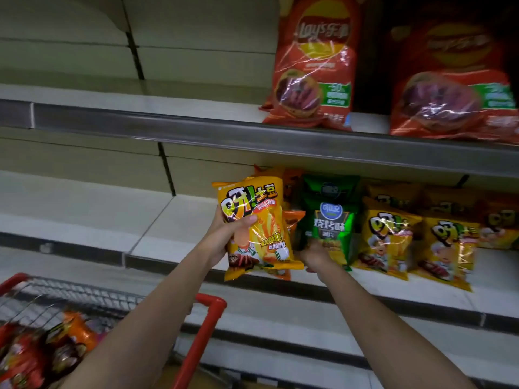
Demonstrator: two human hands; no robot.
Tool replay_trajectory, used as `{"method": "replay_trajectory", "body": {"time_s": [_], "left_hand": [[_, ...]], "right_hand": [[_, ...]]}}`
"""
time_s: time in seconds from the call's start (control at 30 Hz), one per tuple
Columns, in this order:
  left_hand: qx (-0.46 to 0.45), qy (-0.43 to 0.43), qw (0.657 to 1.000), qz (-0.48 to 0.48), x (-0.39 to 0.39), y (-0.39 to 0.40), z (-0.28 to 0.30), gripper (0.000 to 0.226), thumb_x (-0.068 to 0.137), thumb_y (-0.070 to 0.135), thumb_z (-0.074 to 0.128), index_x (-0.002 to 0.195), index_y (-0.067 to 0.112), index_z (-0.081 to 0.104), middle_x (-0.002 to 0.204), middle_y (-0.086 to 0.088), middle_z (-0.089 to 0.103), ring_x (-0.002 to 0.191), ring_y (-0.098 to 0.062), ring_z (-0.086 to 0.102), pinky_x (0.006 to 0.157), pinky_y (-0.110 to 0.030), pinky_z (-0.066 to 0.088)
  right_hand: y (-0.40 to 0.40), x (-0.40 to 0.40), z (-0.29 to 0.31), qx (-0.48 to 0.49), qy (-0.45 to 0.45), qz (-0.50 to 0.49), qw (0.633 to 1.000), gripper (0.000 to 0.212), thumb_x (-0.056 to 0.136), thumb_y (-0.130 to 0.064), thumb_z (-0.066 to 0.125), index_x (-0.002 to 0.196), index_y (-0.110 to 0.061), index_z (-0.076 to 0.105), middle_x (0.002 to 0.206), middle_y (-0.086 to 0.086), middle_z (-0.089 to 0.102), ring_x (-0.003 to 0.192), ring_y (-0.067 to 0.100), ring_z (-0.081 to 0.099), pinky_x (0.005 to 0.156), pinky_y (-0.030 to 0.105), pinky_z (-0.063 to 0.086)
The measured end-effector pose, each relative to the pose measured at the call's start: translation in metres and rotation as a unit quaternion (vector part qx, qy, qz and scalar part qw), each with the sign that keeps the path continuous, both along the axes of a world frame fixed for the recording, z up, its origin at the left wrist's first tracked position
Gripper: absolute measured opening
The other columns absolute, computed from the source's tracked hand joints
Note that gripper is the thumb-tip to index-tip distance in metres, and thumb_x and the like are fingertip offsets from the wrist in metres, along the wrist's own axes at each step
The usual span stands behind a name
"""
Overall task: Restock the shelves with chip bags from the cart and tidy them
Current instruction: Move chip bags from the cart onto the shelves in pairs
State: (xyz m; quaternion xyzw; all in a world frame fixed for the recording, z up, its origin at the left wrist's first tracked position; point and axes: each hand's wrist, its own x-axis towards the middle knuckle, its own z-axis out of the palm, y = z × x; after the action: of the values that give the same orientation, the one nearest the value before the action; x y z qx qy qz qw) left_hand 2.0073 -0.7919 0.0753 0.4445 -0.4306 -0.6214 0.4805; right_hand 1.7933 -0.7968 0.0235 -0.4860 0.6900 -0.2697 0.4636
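Over the pale middle shelf [182, 220] with its grey rail, the left hand [224, 237] clamps a yellow bag [261, 220] just off the edge, the right hand [314, 255] grips a green bag [328, 220] standing there, the red cart [207, 318] below-left.

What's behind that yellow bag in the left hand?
Behind the yellow bag in the left hand, an orange bag peeks out at its right edge and more orange packaging above it. How many bags it covers is hidden.
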Motion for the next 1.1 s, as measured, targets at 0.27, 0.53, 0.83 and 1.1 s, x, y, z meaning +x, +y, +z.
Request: {"method": "replay_trajectory", "body": {"time_s": [0.27, 0.53, 0.83, 1.1], "left_hand": [[-0.003, -0.057, 0.996, -0.062, -0.085, 0.012, 0.015, 0.077, 0.058, 0.034, 0.082, 0.124, 0.033, 0.043, 0.121, -0.001, 0.064, 0.109, -0.023, 0.062, 0.095, -0.044, 0.049], [0.009, -0.104, 0.990, -0.090, -0.191, 0.066, 0.013, 0.094, 0.055, 0.041, 0.084, 0.134, 0.028, 0.036, 0.121, 0.002, 0.060, 0.114, -0.023, 0.058, 0.101, -0.049, 0.046], [0.015, -0.097, 0.984, -0.146, -0.288, 0.129, 0.012, 0.088, 0.055, 0.056, 0.086, 0.129, 0.027, 0.049, 0.117, 0.002, 0.067, 0.105, -0.019, 0.064, 0.094, -0.043, 0.051], [0.062, -0.124, 0.973, -0.184, -0.373, 0.156, -0.003, 0.075, 0.076, 0.048, 0.075, 0.133, 0.009, 0.045, 0.121, -0.006, 0.064, 0.106, -0.022, 0.065, 0.076, -0.031, 0.053]], "right_hand": [[0.041, -0.064, 0.042, -0.066, -0.098, -0.057, 0.991, 0.055, 0.095, -0.061, 0.036, 0.131, -0.024, 0.055, 0.132, 0.003, 0.056, 0.124, 0.024, 0.050, 0.107, 0.043, 0.038], [0.115, -0.145, 0.071, -0.043, -0.156, -0.005, 0.987, 0.073, 0.083, -0.062, 0.057, 0.144, -0.028, 0.034, 0.143, -0.003, 0.043, 0.132, 0.022, 0.043, 0.112, 0.045, 0.032], [0.181, -0.249, 0.066, -0.073, -0.185, -0.021, 0.980, 0.047, 0.077, -0.033, 0.078, 0.117, -0.034, 0.053, 0.116, -0.003, 0.068, 0.105, 0.019, 0.065, 0.087, 0.040, 0.054], [0.221, -0.353, 0.060, -0.087, -0.197, -0.105, 0.971, 0.056, 0.081, -0.024, 0.076, 0.125, -0.012, 0.044, 0.115, 0.007, 0.063, 0.099, 0.021, 0.064, 0.077, 0.033, 0.054]]}}
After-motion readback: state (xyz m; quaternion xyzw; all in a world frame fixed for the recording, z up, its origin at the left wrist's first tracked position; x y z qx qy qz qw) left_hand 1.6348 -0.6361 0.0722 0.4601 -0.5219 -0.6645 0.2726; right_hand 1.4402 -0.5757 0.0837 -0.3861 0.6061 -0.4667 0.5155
